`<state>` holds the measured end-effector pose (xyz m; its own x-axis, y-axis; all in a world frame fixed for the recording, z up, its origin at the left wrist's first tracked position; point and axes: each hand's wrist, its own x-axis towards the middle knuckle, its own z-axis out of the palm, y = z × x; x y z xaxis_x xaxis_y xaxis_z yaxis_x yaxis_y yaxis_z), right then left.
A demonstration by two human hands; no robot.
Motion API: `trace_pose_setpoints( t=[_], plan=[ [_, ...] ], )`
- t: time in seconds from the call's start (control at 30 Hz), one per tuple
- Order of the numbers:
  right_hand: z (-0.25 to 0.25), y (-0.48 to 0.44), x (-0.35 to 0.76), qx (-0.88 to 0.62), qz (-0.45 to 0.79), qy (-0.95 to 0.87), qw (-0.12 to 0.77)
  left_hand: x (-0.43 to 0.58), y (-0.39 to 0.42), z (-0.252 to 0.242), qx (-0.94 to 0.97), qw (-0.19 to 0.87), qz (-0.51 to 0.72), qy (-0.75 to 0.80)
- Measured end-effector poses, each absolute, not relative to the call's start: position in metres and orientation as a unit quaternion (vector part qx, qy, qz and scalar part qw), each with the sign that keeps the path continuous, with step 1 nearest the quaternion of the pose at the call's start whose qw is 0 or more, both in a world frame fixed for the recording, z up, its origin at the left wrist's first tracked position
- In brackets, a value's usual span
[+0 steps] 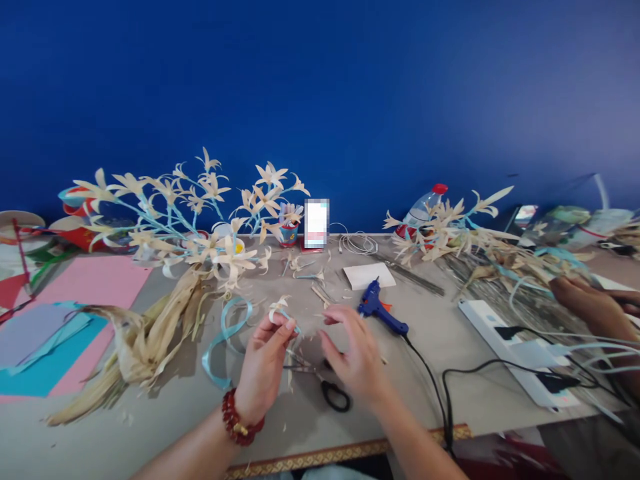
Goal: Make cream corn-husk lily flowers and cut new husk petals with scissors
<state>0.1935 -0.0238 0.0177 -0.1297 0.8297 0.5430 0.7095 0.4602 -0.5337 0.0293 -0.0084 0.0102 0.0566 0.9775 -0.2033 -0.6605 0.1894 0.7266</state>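
Note:
My left hand (264,363), with a red bead bracelet on its wrist, pinches a small corn-husk flower piece (278,309) that has a light blue ribbon wound on it. My right hand (350,353) hovers just right of it with its fingers spread and nothing in them. Black-handled scissors (327,389) lie on the grey table (450,373) under my hands. A loose curl of light blue ribbon (226,333) lies left of my left hand. A blue glue gun (381,312) rests just beyond my right hand.
A pile of dried corn husks (140,340) lies at left beside pink and blue paper sheets (75,300). Finished husk-flower sprays (200,207) stand at the back. Another person's hand (595,303) is at the far right near a white power strip (515,353) and black cables.

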Motion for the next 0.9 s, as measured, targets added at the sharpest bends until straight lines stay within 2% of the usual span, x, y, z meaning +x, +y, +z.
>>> trace_pose_setpoints(
  t=[0.2, 0.33, 0.47, 0.6, 0.73, 0.9],
  plan=[
    [-0.002, -0.031, 0.250, -0.653, 0.002, -0.741, 0.154, 0.029, -0.009, 0.005, 0.237, 0.692, 0.588, 0.346],
    [-0.016, -0.028, 0.254, -0.661, -0.030, -0.743, 0.101, 0.030, -0.008, 0.003, 0.245, 0.687, 0.590, 0.345],
    [-0.017, -0.024, 0.256, -0.687, 0.003, -0.713, 0.143, 0.030, -0.007, 0.004, 0.243, 0.684, 0.594, 0.346],
    [-0.011, -0.032, 0.266, -0.683, 0.105, -0.674, 0.261, 0.030, -0.006, 0.004, 0.242, 0.680, 0.599, 0.347],
    [-0.003, -0.044, 0.263, -0.610, 0.206, -0.686, 0.338, 0.030, -0.007, 0.003, 0.240, 0.685, 0.595, 0.345],
    [0.009, -0.057, 0.247, -0.515, 0.232, -0.739, 0.368, 0.030, -0.005, 0.003, 0.228, 0.688, 0.601, 0.337]
  ],
)
